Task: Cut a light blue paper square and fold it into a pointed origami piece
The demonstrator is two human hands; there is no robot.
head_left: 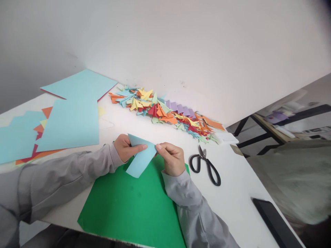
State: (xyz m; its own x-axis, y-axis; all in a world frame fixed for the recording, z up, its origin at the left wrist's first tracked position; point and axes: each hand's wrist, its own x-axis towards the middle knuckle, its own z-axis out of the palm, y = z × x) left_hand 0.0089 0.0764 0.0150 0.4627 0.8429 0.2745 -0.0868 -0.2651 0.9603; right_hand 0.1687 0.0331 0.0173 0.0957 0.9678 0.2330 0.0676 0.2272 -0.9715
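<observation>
A small light blue piece of paper point(141, 158) is held up just above a green sheet point(134, 206) that lies on the white table point(240, 193). My left hand point(125, 148) pinches its left upper edge, thumb laid across the front. On the right edge my right hand point(172, 159) is closed, fingers curled round the paper. The paper looks partly folded, with a corner pointing up. Both arms wear grey sleeves.
Black scissors point(205, 165) lie shut just right of my right hand. A long heap of folded coloured paper shapes point(165, 112) runs along the wall. Large light blue sheets point(69, 120) over orange and red ones lie at the left. A dark flat object point(275, 224) sits near the right edge.
</observation>
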